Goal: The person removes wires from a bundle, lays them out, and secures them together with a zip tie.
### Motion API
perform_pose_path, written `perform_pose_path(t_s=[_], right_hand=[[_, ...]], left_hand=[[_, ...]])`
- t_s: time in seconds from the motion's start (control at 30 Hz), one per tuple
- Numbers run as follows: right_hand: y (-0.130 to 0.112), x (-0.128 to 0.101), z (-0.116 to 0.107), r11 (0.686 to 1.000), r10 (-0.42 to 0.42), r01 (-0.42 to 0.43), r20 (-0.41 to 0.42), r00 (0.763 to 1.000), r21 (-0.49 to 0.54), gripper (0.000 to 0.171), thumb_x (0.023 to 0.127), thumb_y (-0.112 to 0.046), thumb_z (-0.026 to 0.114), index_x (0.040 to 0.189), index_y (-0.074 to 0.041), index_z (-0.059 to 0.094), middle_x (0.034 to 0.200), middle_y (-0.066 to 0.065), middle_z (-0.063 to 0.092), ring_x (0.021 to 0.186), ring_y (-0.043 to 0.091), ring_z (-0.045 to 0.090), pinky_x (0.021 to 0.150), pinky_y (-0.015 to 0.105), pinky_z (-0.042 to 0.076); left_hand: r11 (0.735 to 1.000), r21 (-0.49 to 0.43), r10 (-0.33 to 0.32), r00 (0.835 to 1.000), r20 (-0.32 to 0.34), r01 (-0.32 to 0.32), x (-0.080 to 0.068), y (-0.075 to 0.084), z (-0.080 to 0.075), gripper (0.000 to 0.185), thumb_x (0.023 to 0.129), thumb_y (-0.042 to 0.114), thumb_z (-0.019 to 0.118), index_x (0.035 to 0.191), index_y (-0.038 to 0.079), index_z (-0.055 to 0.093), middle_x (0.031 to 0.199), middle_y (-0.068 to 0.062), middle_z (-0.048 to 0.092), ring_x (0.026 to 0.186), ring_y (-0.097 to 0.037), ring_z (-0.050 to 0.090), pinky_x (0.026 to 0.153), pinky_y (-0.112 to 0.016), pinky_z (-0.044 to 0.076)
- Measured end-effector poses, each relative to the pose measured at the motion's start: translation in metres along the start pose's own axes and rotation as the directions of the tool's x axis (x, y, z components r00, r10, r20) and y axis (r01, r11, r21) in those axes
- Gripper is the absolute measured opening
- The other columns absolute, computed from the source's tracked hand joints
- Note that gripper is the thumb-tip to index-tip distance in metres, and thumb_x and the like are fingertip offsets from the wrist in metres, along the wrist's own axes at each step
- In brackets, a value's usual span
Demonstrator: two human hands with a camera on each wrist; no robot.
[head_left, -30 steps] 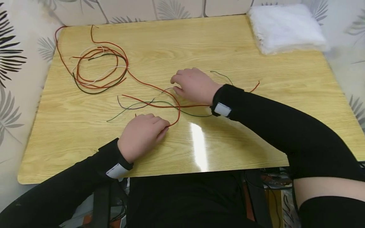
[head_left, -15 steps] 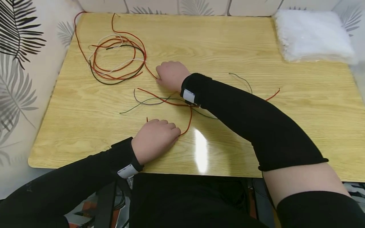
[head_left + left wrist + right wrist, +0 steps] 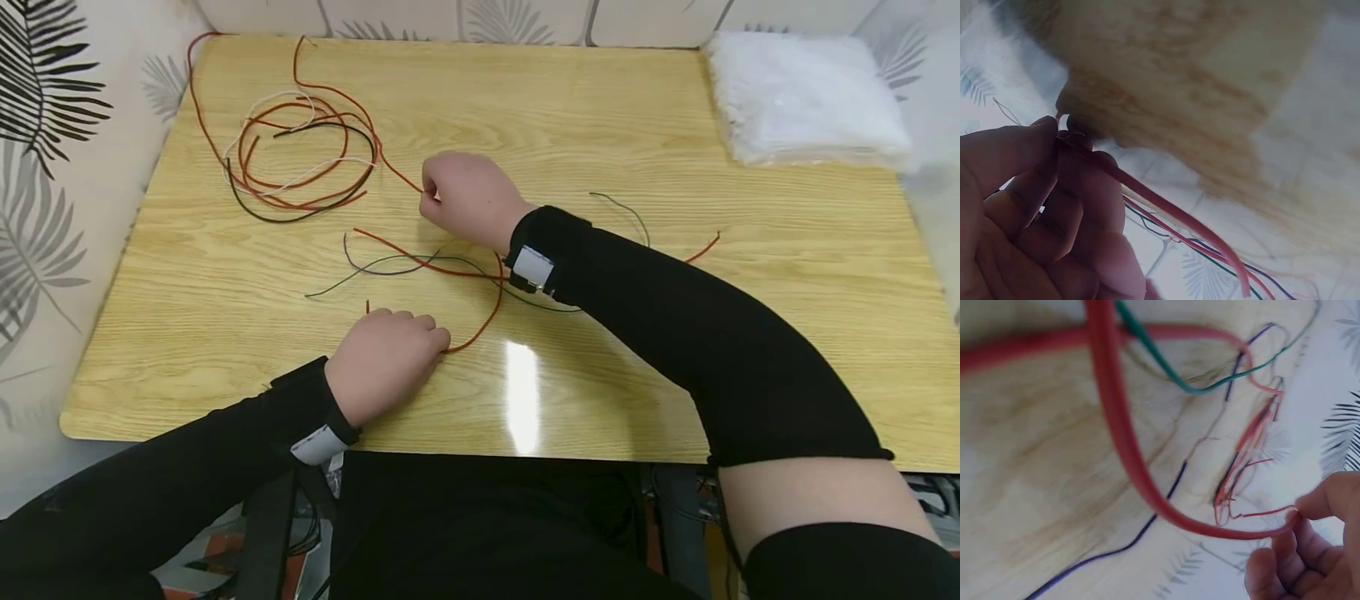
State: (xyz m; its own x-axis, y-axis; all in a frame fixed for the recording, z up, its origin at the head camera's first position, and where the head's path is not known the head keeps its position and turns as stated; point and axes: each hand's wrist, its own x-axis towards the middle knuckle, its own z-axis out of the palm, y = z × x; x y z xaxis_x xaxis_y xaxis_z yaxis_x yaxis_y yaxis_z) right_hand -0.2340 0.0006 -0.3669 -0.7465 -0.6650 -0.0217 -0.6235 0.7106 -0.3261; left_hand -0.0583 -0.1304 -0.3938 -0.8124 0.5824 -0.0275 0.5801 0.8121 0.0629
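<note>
Head view: left hand [image 3: 386, 362] rests on wooden table [image 3: 675, 333] near front edge, fingers curled, pinching red wire [image 3: 480, 321] at its tips. Right hand [image 3: 467, 198] farther back, mid-table, fingers curled, pinching same red wire where it runs up-left toward wire coil [image 3: 300, 162]. Thin green wire [image 3: 390, 265] & purple wire [image 3: 375, 268] lie btwn the hands. White fluffy pad [image 3: 806, 96] at far right corner.

Left wrist view: blurry; thumb & fingers [image 3: 1054, 187] clamp red wire [image 3: 1172, 212].

Right wrist view: fingertips [image 3: 1300, 534] pinch red wire [image 3: 1129, 450], which loops over table; green wire [image 3: 1166, 369] crosses it.
</note>
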Motion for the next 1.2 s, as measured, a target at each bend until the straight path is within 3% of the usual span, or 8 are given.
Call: perform_pose_path(t_s=[0.2, 0.43, 0.57, 0.67, 0.83, 0.9, 1.03, 1.2], right_hand=[[0.02, -0.036, -0.022, 0.922, 0.163, -0.148, -0.013, 0.986, 0.357, 0.012, 0.097, -0.02, 0.051, 0.099, -0.01, 0.056, 0.089, 0.007, 0.06, 0.071, 0.019, 0.048, 0.064, 0.028, 0.036], [0.062, -0.082, -0.052, 0.37, 0.438, -0.211, 0.03, 0.898, 0.905, 0.049, 0.098, -0.006, 0.049, 0.144, -0.013, 0.034, 0.095, 0.008, 0.063, 0.088, 0.02, 0.055, 0.074, 0.027, 0.039], [0.091, -0.11, -0.06, 0.243, 0.501, -0.114, -0.024, 0.865, 0.963, 0.06, 0.099, -0.004, 0.051, 0.152, -0.017, 0.029, 0.094, 0.005, 0.062, 0.088, 0.019, 0.057, 0.074, 0.027, 0.04], [0.11, -0.13, -0.059, 0.324, 0.529, -0.156, -0.042, 0.848, 0.933, 0.046, 0.102, -0.013, 0.052, 0.147, -0.015, 0.044, 0.101, 0.005, 0.065, 0.095, 0.02, 0.061, 0.078, 0.029, 0.04], [0.13, -0.158, -0.051, 0.785, 0.459, -0.33, -0.134, 0.878, 0.524, 0.039, 0.104, -0.028, 0.041, 0.137, -0.012, 0.055, 0.123, 0.006, 0.065, 0.108, 0.023, 0.062, 0.08, 0.037, 0.043], [0.137, -0.17, -0.048, 0.894, 0.407, -0.351, -0.172, 0.897, 0.28, 0.038, 0.103, -0.026, 0.04, 0.132, -0.01, 0.057, 0.115, 0.01, 0.068, 0.095, 0.027, 0.064, 0.071, 0.039, 0.044], [0.154, -0.191, -0.046, 0.928, 0.364, -0.373, -0.209, 0.907, -0.001, 0.027, 0.102, -0.022, 0.044, 0.116, -0.006, 0.06, 0.085, 0.016, 0.067, 0.063, 0.03, 0.056, 0.053, 0.039, 0.037], [0.177, -0.213, -0.052, 0.917, 0.353, -0.379, -0.192, 0.916, -0.122, 0.022, 0.102, -0.017, 0.048, 0.108, -0.003, 0.063, 0.091, 0.019, 0.067, 0.066, 0.031, 0.058, 0.054, 0.043, 0.043]], left_hand=[[1.0, -0.004, -0.016, 1.0, 0.011, 0.016, -0.003, 0.001, -0.001, 0.009, 0.095, 0.015, 0.066, 0.086, 0.016, 0.07, 0.074, 0.002, 0.06, 0.065, -0.019, 0.056, 0.058, -0.035, 0.044], [1.0, -0.005, -0.023, 1.0, -0.014, 0.023, -0.007, 0.001, -0.001, 0.01, 0.093, 0.014, 0.068, 0.083, 0.017, 0.068, 0.072, 0.002, 0.058, 0.062, -0.02, 0.052, 0.056, -0.034, 0.041], [1.0, -0.005, -0.026, 1.0, -0.013, 0.026, -0.006, -0.001, -0.003, 0.008, 0.092, 0.012, 0.069, 0.085, 0.016, 0.069, 0.074, 0.001, 0.06, 0.062, -0.02, 0.053, 0.056, -0.035, 0.042], [0.999, -0.004, -0.032, 0.999, 0.003, 0.032, -0.004, -0.003, -0.004, 0.008, 0.092, 0.012, 0.069, 0.085, 0.016, 0.069, 0.074, 0.001, 0.061, 0.062, -0.02, 0.053, 0.056, -0.035, 0.042], [0.999, 0.011, -0.042, 0.999, 0.001, 0.042, -0.003, -0.013, -0.006, 0.009, 0.092, 0.011, 0.069, 0.084, 0.015, 0.068, 0.074, -0.001, 0.06, 0.063, -0.022, 0.054, 0.056, -0.037, 0.043], [0.999, 0.016, -0.049, 0.999, -0.002, 0.049, -0.003, -0.018, -0.007, 0.01, 0.092, 0.01, 0.068, 0.084, 0.015, 0.068, 0.073, -0.001, 0.059, 0.064, -0.023, 0.055, 0.056, -0.038, 0.044], [0.997, 0.025, -0.076, 0.997, -0.003, 0.076, -0.005, -0.028, -0.006, 0.011, 0.092, 0.011, 0.069, 0.082, 0.015, 0.067, 0.073, -0.002, 0.058, 0.065, -0.025, 0.056, 0.056, -0.039, 0.046], [0.992, 0.032, -0.118, 0.993, 0.0, 0.118, -0.009, -0.037, -0.011, 0.013, 0.092, 0.011, 0.069, 0.079, 0.014, 0.068, 0.071, -0.002, 0.058, 0.063, -0.023, 0.055, 0.055, -0.039, 0.046]])
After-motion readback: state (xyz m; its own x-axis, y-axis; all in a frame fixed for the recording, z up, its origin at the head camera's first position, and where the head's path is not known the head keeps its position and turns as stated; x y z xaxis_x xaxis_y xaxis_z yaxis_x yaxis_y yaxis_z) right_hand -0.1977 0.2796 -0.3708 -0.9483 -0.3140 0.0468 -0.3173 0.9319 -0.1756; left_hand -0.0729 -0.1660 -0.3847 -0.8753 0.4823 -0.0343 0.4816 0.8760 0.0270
